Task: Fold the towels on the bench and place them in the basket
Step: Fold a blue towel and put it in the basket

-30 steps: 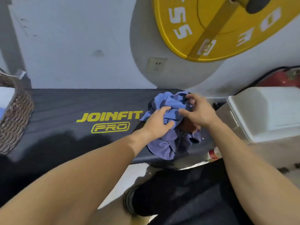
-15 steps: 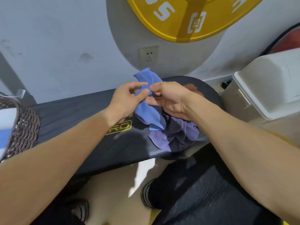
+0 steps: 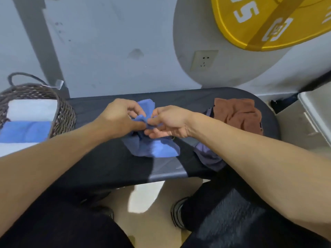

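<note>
The black padded bench (image 3: 107, 163) is long and smooth, with the woven basket (image 3: 62, 115) on its left end already keeping flat folded towels. I have pulled the blue towel (image 3: 154, 149) away from the brown towel (image 3: 238, 115) toward the middle, so unfolding can begin. My left hand (image 3: 120, 119) and right hand (image 3: 170, 122) both pinch its soft crumpled edge

On the tabletop (image 3: 107, 163), a crumpled towel (image 3: 155, 149) lies at the middle, with the left hand (image 3: 121, 119) and right hand (image 3: 170, 122) meeting over its far end. At 3 o'clock from it sits a heap of towels (image 3: 236, 115). At 9 o'clock stands the basket (image 3: 62, 113), with folded towels (image 3: 26, 122) inside. A wall socket (image 3: 204, 59) is at 1 o'clock, behind the tabletop.
</note>
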`<state>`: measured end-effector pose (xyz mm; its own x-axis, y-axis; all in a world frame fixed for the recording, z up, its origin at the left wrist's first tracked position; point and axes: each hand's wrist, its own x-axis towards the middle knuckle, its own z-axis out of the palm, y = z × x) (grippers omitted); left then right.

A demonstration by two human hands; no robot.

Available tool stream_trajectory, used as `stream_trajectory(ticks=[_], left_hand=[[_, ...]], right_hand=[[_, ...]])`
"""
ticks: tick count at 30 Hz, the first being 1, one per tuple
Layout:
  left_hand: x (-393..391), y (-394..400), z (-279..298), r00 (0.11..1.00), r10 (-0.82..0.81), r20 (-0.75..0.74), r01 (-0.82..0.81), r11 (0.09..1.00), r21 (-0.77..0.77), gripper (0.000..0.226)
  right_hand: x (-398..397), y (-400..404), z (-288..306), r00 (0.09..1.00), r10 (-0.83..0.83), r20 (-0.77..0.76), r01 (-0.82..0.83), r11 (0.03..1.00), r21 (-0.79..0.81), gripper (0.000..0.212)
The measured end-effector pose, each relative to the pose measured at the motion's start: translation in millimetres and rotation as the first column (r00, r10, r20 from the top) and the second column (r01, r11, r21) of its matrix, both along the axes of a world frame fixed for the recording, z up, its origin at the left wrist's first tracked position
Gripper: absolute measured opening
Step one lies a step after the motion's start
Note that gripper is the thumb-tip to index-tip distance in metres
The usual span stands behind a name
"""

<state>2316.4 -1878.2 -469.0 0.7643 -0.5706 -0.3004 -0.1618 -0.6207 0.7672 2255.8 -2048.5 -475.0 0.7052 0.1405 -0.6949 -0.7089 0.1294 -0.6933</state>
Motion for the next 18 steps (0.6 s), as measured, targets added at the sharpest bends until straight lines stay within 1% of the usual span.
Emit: stream_trajectory(ticks=[2, 3, 4, 5, 6, 7, 8, 9, 10, 12, 13, 15, 16, 18], left_hand=[[7.8, 6.4, -4.7, 0.992, -0.007, 0.125, -0.004, 0.996, 0.091, 0.016], [10.4, 11.5, -6.9, 0.988, -0.014, 0.156, -0.004, 0.993, 0.115, 0.015], [12.9, 18.1, -10.8, 0.984, -0.024, 0.175, -0.001, 0.99, 0.139, 0.014], [14.6, 26.0, -16.3, 0.982, -0.033, 0.184, 0.001, 0.986, 0.169, 0.014], [15.7, 35.1, -23.0, 0.982, -0.037, 0.183, -0.001, 0.979, 0.204, 0.014], [16.1, 44.5, -30.3, 0.984, -0.039, 0.174, -0.004, 0.971, 0.24, 0.016], [16.1, 54.0, -37.6, 0.986, -0.044, 0.162, -0.002, 0.962, 0.275, 0.019], [16.0, 63.0, -44.5, 0.988, -0.052, 0.149, 0.004, 0.952, 0.306, 0.023], [15.6, 70.9, -50.7, 0.989, -0.06, 0.133, 0.012, 0.943, 0.333, 0.025], [13.6, 83.7, -60.8, 0.992, -0.075, 0.103, 0.031, 0.925, 0.379, 0.021], [11.9, 88.3, -64.1, 0.993, -0.085, 0.087, 0.044, 0.916, 0.399, 0.017], [8.7, 93.8, -67.7, 0.992, -0.105, 0.065, 0.067, 0.9, 0.43, 0.008], [7.9, 95.4, -67.9, 0.992, -0.112, 0.059, 0.075, 0.898, 0.434, 0.009], [8.4, 97.5, -67.7, 0.992, -0.111, 0.064, 0.073, 0.901, 0.427, 0.023]], right_hand=[[8.3, 0.5, -0.9, 0.998, 0.068, 0.011, -0.068, 0.998, -0.019, 0.011], [13.1, -2.1, -1.6, 0.991, 0.133, 0.035, -0.129, 0.987, -0.093, 0.011], [17.6, -6.1, -3.8, 0.974, 0.219, 0.06, -0.199, 0.952, -0.234, 0.011], [21.3, -10.4, -6.7, 0.945, 0.32, 0.072, -0.261, 0.867, -0.424, 0.01], [25.0, -13.7, -10.9, 0.906, 0.418, 0.06, -0.297, 0.732, -0.613, 0.01], [28.4, -16.2, -16.3, 0.87, 0.492, 0.026, -0.306, 0.581, -0.755, 0.013], [31.5, -17.6, -22.9, 0.845, 0.534, -0.018, -0.31, 0.463, -0.83, 0.019], [33.3, -17.8, -30.0, 0.831, 0.553, -0.063, -0.329, 0.397, -0.857, 0.026], [34.3, -17.1, -37.7, 0.82, 0.563, -0.106, -0.355, 0.355, -0.865, 0.036], [34.6, -13.0, -54.0, 0.805, 0.57, -0.163, -0.383, 0.289, -0.878, 0.053], [34.0, -9.7, -62.6, 0.804, 0.57, -0.173, -0.382, 0.271, -0.884, 0.056], [32.0, -2.7, -78.6, 0.807, 0.567, -0.165, -0.364, 0.259, -0.895, 0.054], [32.2, -0.9, -85.5, 0.811, 0.567, -0.142, -0.34, 0.261, -0.904, 0.048], [34.5, 0.1, -93.2, 0.816, 0.57, -0.099, -0.296, 0.265, -0.918, 0.032]])
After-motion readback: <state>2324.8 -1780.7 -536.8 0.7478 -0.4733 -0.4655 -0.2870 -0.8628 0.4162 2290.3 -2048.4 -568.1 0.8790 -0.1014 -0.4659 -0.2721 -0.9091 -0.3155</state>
